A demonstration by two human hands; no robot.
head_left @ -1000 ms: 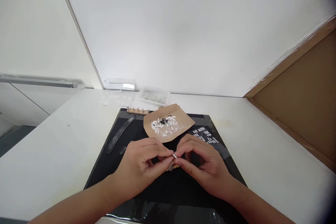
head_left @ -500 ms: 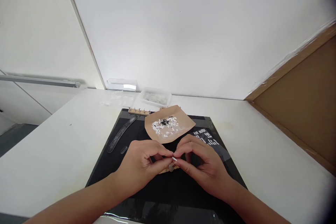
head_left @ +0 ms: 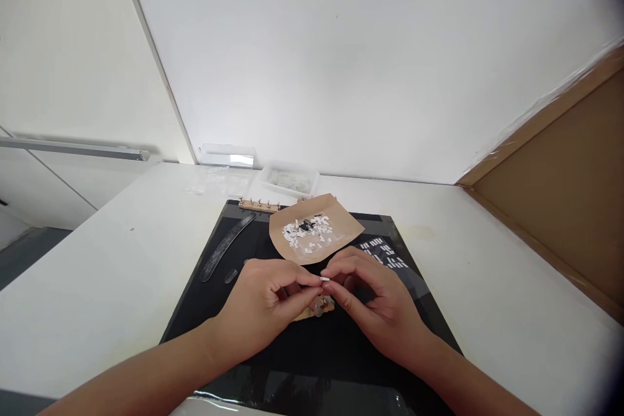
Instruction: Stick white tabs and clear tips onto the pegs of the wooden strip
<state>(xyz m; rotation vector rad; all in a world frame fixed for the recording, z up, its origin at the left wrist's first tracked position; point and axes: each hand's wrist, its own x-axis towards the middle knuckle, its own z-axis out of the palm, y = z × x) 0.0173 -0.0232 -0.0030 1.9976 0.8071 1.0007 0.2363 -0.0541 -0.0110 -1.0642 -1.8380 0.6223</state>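
Observation:
A small white strip (head_left: 325, 279) is pinched between the fingertips of both hands. My left hand (head_left: 273, 292) grips its left end, thumb against forefinger. From the other side, my right hand (head_left: 375, 302) closes thumb and forefinger on the strip. Just below the fingertips lies a light wooden stand (head_left: 312, 312) with metal pegs and something translucent on it, partly covered by my hands. Behind them, a sheet of brown paper (head_left: 341, 227) bears many small white scraps (head_left: 292, 234) and some black bits (head_left: 307, 225).
A black mat (head_left: 312, 364) covers the white table (head_left: 107, 260). On it are a curved dark nail file (head_left: 227, 248), a clear oval piece (head_left: 231, 276), a peg bar (head_left: 259, 206) and rows of white strips (head_left: 385, 253). Behind stands a clear tray (head_left: 290, 179).
Both hands' fingertips have risen slightly with the white strip, which now lies more level. More of the wooden stand shows beneath them.

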